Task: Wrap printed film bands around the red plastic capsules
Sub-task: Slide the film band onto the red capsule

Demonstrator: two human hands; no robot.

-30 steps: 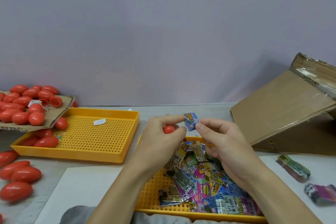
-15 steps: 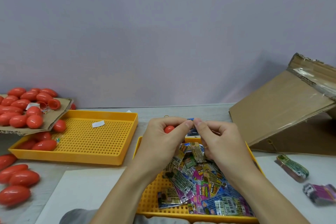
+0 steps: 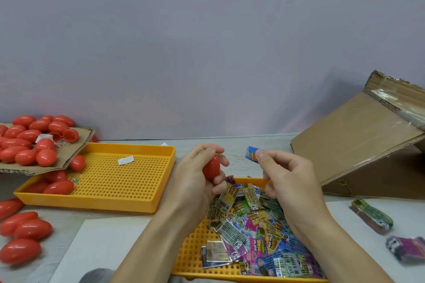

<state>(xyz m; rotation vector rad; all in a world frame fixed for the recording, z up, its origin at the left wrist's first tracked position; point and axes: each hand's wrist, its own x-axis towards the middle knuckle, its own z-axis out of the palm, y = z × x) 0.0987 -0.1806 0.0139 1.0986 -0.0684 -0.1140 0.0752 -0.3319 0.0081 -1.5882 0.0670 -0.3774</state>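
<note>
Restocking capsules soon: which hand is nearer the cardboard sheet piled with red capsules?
Left. The left hand is beside the empty yellow tray under that cardboard sheet; the right hand is farther right.

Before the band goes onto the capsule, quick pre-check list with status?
1. Red capsule held in left hand: ok.
2. Blue film band pinched in right hand: ok.
3. Band opened into a loop: cannot tell.
4. Band lined up with the capsule tip: not ok, the two are apart.
5. Capsule bare, no band on it: ok on the visible part.
6. Spare bands in the near yellow tray: ok.
</note>
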